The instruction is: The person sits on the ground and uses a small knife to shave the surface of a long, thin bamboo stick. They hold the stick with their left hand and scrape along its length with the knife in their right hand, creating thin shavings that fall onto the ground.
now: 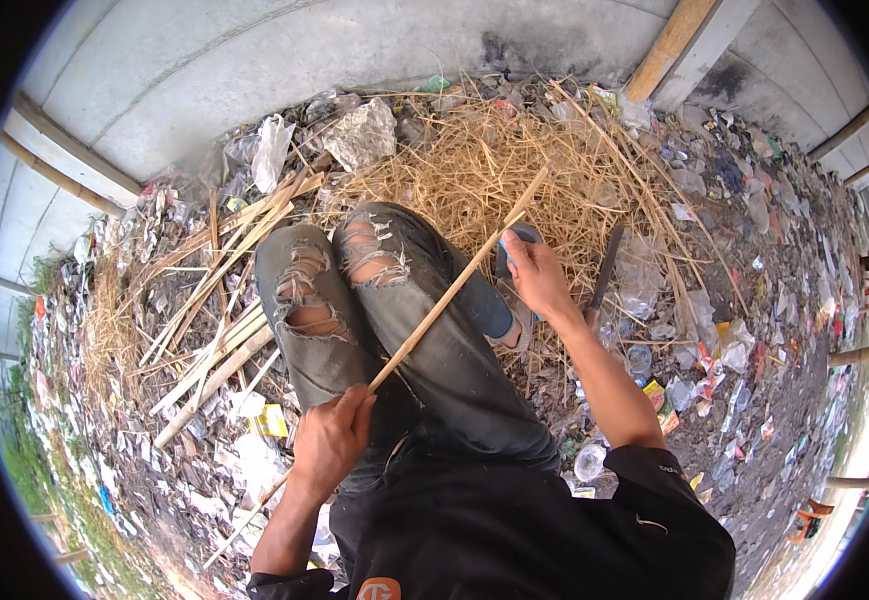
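My left hand [329,440] grips a long thin bamboo strip [449,290] near its lower part. The strip runs diagonally up to the right across my knees in torn grey jeans [374,300]. My right hand [537,280] holds the same strip farther up, close to my blue sandal [516,240]. A dark long knife [606,268] lies on the ground just right of that hand.
Dry straw [474,165] is heaped ahead of me. Split bamboo strips [214,330] lie in a pile to my left. Plastic litter and wrappers [734,330] cover the ground on all sides. A grey corrugated wall [254,70] stands behind.
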Action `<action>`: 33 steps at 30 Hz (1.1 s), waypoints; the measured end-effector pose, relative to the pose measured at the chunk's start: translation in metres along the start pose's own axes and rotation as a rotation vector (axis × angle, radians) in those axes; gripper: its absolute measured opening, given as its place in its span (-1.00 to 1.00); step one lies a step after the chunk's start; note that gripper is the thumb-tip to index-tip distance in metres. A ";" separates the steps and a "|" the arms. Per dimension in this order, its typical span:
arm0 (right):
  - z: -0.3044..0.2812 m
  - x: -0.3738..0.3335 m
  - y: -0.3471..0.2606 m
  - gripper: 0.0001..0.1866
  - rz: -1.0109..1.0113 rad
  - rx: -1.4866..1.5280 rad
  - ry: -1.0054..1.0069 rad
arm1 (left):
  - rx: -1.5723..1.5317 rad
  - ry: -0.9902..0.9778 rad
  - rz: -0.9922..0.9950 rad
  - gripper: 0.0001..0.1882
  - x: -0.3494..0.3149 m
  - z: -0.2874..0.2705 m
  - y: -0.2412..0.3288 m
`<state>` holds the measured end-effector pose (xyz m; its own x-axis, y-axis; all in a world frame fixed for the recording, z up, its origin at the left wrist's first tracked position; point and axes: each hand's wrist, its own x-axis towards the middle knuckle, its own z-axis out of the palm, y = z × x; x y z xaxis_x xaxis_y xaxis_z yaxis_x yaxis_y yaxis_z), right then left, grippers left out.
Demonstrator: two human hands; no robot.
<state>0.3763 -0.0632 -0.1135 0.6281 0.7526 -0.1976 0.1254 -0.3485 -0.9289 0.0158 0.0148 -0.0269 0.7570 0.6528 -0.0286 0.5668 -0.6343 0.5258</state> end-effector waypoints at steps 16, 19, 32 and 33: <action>-0.001 -0.007 -0.026 -0.21 -0.082 -0.253 0.154 | 0.011 0.060 -0.008 -0.84 0.010 0.013 0.011; 0.013 -0.012 -0.019 -0.26 -0.103 -0.226 0.172 | 0.092 0.051 -0.011 -0.84 0.010 0.013 0.016; 0.039 -0.050 -0.031 -0.27 -0.117 -0.122 -0.158 | 0.018 0.030 -0.047 -0.83 0.011 0.015 0.018; 0.040 -0.054 -0.034 -0.28 -0.129 -0.180 -0.135 | 0.011 0.043 -0.039 -0.82 0.011 0.015 0.017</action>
<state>0.3075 -0.0694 -0.0834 0.4914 0.8609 -0.1319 0.3404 -0.3293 -0.8807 0.0385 0.0048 -0.0313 0.7196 0.6943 -0.0120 0.5994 -0.6123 0.5156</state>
